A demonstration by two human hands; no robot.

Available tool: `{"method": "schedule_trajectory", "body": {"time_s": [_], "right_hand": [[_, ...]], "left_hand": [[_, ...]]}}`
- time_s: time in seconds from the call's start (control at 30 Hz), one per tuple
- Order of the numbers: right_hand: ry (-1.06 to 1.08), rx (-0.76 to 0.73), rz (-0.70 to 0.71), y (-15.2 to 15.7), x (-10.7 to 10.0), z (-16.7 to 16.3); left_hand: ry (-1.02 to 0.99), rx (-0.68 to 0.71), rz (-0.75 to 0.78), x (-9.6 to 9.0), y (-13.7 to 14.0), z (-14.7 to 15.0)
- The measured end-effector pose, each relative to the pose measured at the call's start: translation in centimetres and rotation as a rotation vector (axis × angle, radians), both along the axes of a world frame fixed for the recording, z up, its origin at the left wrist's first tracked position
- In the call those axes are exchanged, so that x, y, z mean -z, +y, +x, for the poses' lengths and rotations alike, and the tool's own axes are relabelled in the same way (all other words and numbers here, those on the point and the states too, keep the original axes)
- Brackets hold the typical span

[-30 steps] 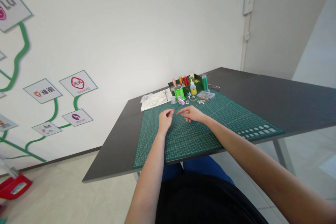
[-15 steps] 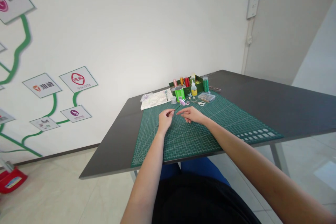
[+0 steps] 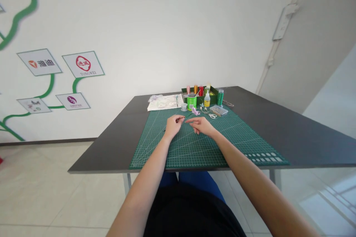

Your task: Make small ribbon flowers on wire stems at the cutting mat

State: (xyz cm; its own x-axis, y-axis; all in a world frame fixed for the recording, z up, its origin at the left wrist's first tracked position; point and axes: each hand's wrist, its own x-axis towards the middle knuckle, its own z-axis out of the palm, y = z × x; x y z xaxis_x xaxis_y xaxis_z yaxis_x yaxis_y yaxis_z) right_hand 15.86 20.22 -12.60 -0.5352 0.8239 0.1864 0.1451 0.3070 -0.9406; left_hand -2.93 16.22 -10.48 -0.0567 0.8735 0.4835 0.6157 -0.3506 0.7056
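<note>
My left hand [image 3: 173, 125] is closed in a pinch over the cutting mat, thumb and forefinger together on a thin green stem [image 3: 188, 115]. A small purple flower [image 3: 195, 111] shows at the stem's far end; I cannot tell whether it is joined to it. My right hand [image 3: 202, 125] is just to the right, forefinger stretched toward the left fingertips and the others loosely bent. No object can be made out in it. Beneath both hands lies the green cutting mat [image 3: 194, 152]. White-handled scissors [image 3: 213, 116] rest beyond the right hand.
Behind the hands stand a green can [image 3: 191, 103], a glue bottle [image 3: 207, 100], a green tray [image 3: 214, 98] of thread spools and a green tube [image 3: 220, 97]. A clear case [image 3: 218, 110] lies right, white sheets [image 3: 164, 103] left. The dark table [image 3: 111, 137] meets the wall.
The camera view has tilted and shifted slightly. Both hands keep nearly the same pose, with the right forefinger still stretched toward the left fingertips.
</note>
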Motion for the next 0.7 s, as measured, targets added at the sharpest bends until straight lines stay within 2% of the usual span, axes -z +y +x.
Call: {"method": "schedule_trajectory", "body": {"time_s": [0.7], "right_hand": [[-0.09,0.019,0.029,-0.7,-0.7,0.2]], "left_hand": [[-0.021,0.029,0.061,1.1,0.8,-0.1]]}}
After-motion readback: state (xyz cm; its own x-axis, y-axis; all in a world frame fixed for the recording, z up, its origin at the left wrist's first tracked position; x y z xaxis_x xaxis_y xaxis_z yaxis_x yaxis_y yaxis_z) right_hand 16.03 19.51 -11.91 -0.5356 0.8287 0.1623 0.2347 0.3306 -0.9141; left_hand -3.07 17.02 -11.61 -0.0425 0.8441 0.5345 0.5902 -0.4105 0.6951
